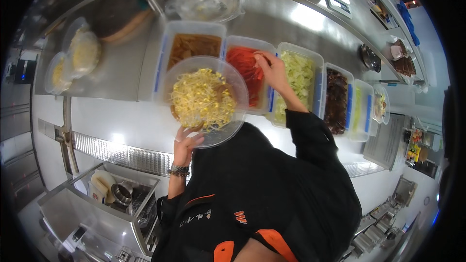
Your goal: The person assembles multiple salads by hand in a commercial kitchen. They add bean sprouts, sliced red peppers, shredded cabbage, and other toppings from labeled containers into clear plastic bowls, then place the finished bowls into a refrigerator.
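Left hand (182,150) clasps the near side of a round, clear plastic bowl (241,88), wiry sprouts (201,99) beyond its fingers; right hand's (273,72) fingertips bunch at glossy red strips (241,60), hold unclear

White light (308,17) glares off the steel bench (127,65), a perforated metal strip (121,153) runs nearer, and an open steel unit (99,216) stands at lower left.

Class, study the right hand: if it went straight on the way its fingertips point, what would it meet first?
Most likely the red vegetable strips in the clear plastic container: the right hand's fingertips are over or against them, though depth is hard to judge here.
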`<control>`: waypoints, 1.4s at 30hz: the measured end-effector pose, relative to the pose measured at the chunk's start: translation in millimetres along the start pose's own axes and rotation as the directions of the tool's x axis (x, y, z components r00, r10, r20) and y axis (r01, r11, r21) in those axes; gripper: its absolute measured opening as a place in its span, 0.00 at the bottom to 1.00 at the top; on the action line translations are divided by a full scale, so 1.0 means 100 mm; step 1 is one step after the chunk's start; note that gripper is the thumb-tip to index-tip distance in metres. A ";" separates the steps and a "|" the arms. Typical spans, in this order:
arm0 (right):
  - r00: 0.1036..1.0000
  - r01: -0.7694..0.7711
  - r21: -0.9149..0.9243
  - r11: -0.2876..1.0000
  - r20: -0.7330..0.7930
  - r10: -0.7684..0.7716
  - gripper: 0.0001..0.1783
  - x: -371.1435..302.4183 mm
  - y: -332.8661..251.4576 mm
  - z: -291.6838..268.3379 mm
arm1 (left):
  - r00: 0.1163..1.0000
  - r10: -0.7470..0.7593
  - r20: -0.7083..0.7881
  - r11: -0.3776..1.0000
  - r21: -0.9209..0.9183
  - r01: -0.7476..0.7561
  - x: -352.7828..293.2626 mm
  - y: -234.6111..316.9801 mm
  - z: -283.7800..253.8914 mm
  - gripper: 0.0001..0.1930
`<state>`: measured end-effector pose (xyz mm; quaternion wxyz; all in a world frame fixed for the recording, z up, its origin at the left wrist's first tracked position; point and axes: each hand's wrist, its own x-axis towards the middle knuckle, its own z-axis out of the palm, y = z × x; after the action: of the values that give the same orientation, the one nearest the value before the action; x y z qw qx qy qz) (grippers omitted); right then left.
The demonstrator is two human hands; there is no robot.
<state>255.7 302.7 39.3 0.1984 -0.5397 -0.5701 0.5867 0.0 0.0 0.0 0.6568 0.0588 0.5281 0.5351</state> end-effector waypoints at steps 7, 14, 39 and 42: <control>0.718 0.614 -0.092 0.784 0.479 -0.506 0.22 -0.36 -0.36 0.26 | 1.000 -0.018 0.022 0.998 0.057 0.017 0.15 0.03 0.19 0.41; 0.984 0.129 0.012 0.992 -0.126 -0.126 0.15 -0.02 0.31 0.04 | 0.999 -0.024 0.032 0.999 -0.036 0.025 0.17 0.06 0.06 0.41; 0.704 0.671 -0.644 0.367 0.709 -0.042 0.13 1.11 1.21 2.14 | 0.966 0.107 -0.236 0.973 -0.177 -0.151 -0.75 0.09 -0.79 0.45; 0.741 0.624 -0.611 0.487 0.662 -0.118 0.12 1.14 1.00 2.07 | 0.957 0.106 -0.269 0.970 -0.185 -0.159 -0.76 0.05 -0.77 0.44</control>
<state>77.4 277.7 -144.0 -0.1082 -0.2365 -0.9088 0.3262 -51.7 -93.7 17.8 0.5478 -0.0436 0.5457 0.6327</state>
